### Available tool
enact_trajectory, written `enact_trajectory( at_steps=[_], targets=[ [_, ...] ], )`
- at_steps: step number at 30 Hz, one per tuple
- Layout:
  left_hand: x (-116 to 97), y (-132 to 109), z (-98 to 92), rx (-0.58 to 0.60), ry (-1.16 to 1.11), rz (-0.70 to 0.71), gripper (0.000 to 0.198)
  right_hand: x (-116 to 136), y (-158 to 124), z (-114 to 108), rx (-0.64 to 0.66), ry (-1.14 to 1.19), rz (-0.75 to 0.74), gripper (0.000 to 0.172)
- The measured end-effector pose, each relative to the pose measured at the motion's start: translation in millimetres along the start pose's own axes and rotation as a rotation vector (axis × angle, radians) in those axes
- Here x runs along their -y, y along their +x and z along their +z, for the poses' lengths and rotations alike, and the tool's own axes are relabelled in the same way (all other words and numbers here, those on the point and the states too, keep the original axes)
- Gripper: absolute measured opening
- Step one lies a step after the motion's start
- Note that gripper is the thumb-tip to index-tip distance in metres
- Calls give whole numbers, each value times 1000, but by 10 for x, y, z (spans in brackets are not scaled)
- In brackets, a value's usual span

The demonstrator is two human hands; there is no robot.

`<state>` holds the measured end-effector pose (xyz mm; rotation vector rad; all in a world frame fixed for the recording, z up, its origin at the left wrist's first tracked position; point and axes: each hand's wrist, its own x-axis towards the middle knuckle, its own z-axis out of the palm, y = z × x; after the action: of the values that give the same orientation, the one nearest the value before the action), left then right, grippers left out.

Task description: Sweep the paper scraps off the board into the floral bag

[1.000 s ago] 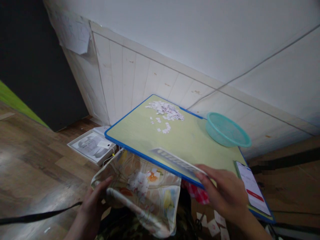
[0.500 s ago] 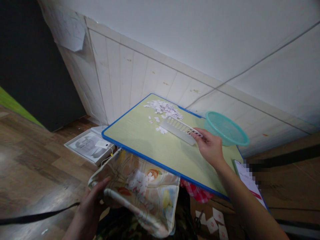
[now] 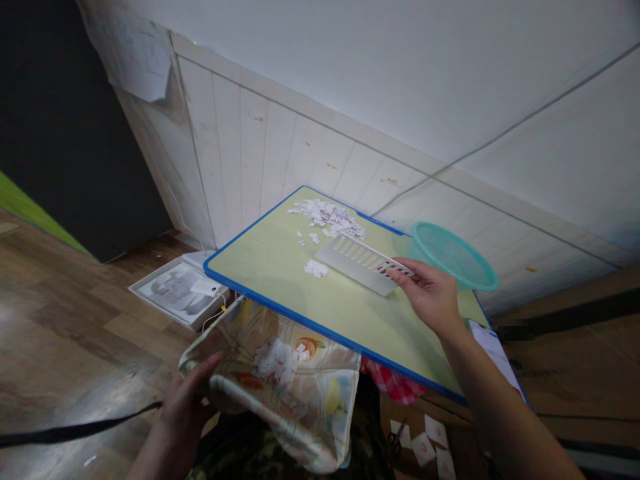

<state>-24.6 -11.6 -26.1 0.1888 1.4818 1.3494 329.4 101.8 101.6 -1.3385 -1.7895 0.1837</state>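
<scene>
My right hand [image 3: 427, 290] grips one end of a flat white slotted plastic strip [image 3: 353, 263], held slanted over the yellow-green tabletop [image 3: 280, 267]. By the strip's far end lies a small clump of paper scraps [image 3: 316, 268]. A bigger pile of paper scraps [image 3: 330, 217] is heaped toward the wall. My left hand [image 3: 187, 397] is closed on the edge of a fruit-patterned cloth [image 3: 333, 400], which sags below the table's near edge. More paper scraps [image 3: 275, 363] rest in its hollow. Some of my left fingers are hidden by the cloth.
A teal plastic basin [image 3: 455, 257] stands at the table's right end by the wall. Papers on a clipboard [image 3: 493, 350] lie at the right corner. An open white box [image 3: 175, 293] is on the floor at left. Scissors [image 3: 397, 437] and printed cards [image 3: 424, 450] lie below.
The slotted strip has tilted, showing more of its face, and my right hand has shifted slightly right. The small clump of scraps has moved left and nearer. My left hand stays on the cloth.
</scene>
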Motion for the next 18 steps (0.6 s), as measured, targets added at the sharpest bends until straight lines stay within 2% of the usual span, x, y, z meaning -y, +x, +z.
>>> enact_trajectory(
  at_steps=[3, 8, 14, 18],
  targets=[
    [-26, -42, 18, 1, -15, -1, 35, 15, -25, -50, 72, -22, -15, 21],
    [-46, -90, 27, 16, -37, 27, 31, -7, -72, -171, 2, -132, -51, 22],
    [2, -30, 3, 6, -14, 13, 31, -17, -249, -424, 109, -205, -83, 19],
    [21, 34, -14, 21, -12, 1, 31, -34, -295, -532, 58, -280, -92, 20]
  ],
)
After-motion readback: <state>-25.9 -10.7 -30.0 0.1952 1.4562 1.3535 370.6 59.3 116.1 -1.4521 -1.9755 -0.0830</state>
